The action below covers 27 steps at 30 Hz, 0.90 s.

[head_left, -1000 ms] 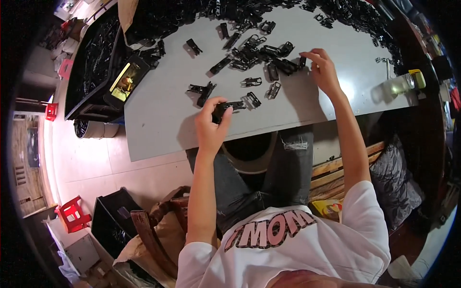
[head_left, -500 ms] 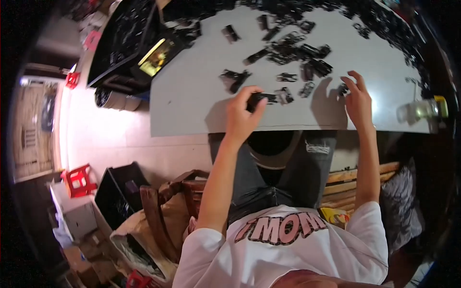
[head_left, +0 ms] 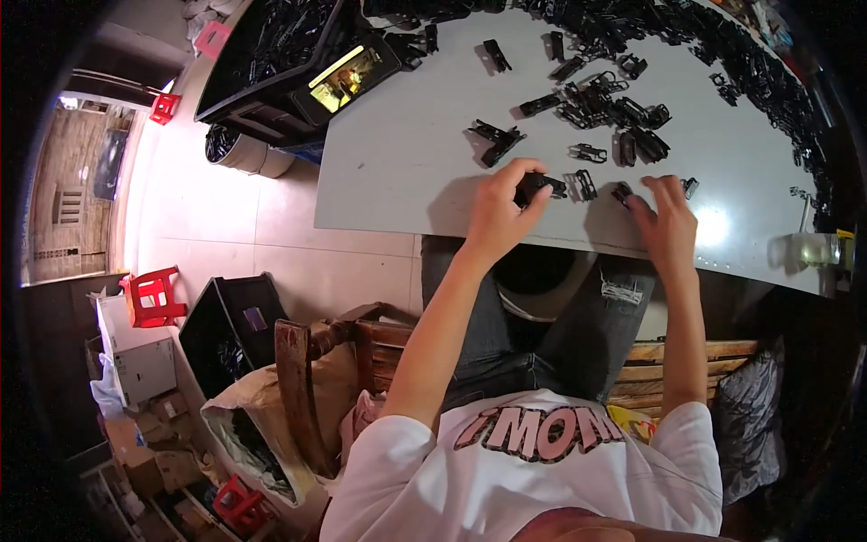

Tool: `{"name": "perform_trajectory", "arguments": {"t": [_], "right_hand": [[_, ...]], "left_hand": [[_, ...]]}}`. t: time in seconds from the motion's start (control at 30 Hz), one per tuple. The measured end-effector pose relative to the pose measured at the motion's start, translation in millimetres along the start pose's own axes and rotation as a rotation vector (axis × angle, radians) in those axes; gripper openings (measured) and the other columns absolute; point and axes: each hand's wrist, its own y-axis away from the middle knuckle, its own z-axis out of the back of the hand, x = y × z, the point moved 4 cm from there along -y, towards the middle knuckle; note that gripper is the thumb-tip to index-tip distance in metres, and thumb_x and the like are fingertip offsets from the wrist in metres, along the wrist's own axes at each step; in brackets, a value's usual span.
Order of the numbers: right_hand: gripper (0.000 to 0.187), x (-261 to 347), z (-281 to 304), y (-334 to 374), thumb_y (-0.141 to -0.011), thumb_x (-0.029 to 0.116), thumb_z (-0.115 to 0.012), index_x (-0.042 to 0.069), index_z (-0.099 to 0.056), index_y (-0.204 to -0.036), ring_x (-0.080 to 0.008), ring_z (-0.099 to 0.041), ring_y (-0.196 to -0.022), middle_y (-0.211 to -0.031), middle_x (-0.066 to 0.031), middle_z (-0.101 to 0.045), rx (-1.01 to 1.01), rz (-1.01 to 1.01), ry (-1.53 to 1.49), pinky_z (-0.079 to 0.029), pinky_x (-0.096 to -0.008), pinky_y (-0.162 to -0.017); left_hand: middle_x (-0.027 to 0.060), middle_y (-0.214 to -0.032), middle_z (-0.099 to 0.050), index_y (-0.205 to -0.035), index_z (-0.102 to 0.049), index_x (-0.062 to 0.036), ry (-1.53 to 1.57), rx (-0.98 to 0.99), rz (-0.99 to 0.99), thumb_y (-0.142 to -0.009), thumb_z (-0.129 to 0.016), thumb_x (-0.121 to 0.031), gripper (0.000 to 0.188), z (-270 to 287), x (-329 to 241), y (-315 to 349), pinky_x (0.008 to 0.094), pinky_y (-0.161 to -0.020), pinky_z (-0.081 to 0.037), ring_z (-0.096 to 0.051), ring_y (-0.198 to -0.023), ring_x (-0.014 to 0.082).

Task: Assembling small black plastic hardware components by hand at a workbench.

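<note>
My left hand point(head_left: 506, 200), near the table's front edge, is closed round a dark black plastic piece point(head_left: 542, 187) whose end sticks out past the thumb. To its right a small black open-frame part point(head_left: 585, 185) lies on the table, with another small frame part point(head_left: 589, 152) behind it. My right hand point(head_left: 668, 217) has its thumb and forefinger at a small black part point(head_left: 621, 192), which they seem to pinch. Just beyond its outer fingers lies one more small part point(head_left: 690, 188). Behind the left hand rests a black angled clip-like piece point(head_left: 496, 142).
Several black parts point(head_left: 614, 101) are heaped mid-table, with a long dark pile along the back and right rim. A phone point(head_left: 346, 79) with a lit screen leans by a black crate point(head_left: 262, 117). A clear jar point(head_left: 817, 249) stands at the table's right corner.
The view has shifted, so the table appears farther right. My right hand has moved left across the table, from the outer small part to the one now at its fingertips. My left hand keeps its piece.
</note>
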Motion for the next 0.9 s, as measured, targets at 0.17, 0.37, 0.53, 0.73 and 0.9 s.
{"name": "perform_trajectory", "arguments": {"t": [0.17, 0.37, 0.53, 0.73, 0.9], "right_hand": [[0.052, -53, 24, 4, -0.073, -0.015, -0.041, 0.008, -0.058, -0.115, -0.0266, -0.060, -0.094, -0.116, -0.0108, -0.054, -0.049, -0.171, 0.052, -0.049, -0.0345, -0.075], [0.031, -85, 19, 18, -0.085, -0.008, -0.049, 0.006, -0.061, -0.110, -0.0261, -0.060, -0.096, -0.114, -0.0086, -0.055, -0.095, -0.073, -0.130, -0.049, -0.0315, -0.079], [0.022, -82, 13, 34, -0.082, -0.005, -0.056, 0.001, -0.060, -0.103, -0.0218, -0.060, -0.085, -0.105, -0.0102, -0.057, -0.203, -0.123, -0.168, -0.049, -0.0283, -0.072], [0.011, -81, 8, 41, -0.087, -0.002, -0.050, 0.003, -0.053, -0.096, -0.0091, -0.048, -0.068, -0.081, -0.0036, -0.051, -0.231, -0.309, -0.281, -0.039, -0.0233, -0.055], [0.019, -86, 7, 34, -0.091, 0.001, -0.039, 0.006, -0.050, -0.107, -0.0046, -0.035, -0.061, -0.075, 0.0007, -0.044, -0.076, -0.525, -0.926, -0.029, -0.0181, -0.052]], "left_hand": [[0.0060, -0.083, -0.063, -0.097, -0.059, -0.0043, 0.019, 0.005, 0.007, -0.078, -0.067, -0.009, 0.020, 1, -1, 0, 0.0259, -0.068, -0.046, -0.059, -0.073, 0.0126], [0.0065, -0.083, -0.064, -0.097, -0.060, -0.0041, 0.006, 0.026, 0.045, -0.078, -0.068, -0.008, 0.021, 0, -2, 0, 0.0263, -0.069, -0.047, -0.060, -0.074, 0.0130], [0.0078, -0.075, -0.061, -0.096, -0.058, -0.0053, 0.024, -0.028, -0.007, -0.077, -0.068, -0.009, 0.021, -2, 1, -1, 0.0287, -0.058, -0.046, -0.059, -0.063, 0.0179], [0.0051, -0.068, -0.059, -0.094, -0.059, -0.0056, 0.031, -0.057, -0.023, -0.078, -0.068, -0.008, 0.018, 0, 0, -1, 0.0258, -0.051, -0.042, -0.052, -0.055, 0.0110], [0.0055, -0.069, -0.059, -0.094, -0.059, -0.0061, 0.000, -0.043, -0.016, -0.078, -0.068, -0.008, 0.018, 1, -2, 1, 0.0268, -0.053, -0.043, -0.054, -0.057, 0.0131]]}}
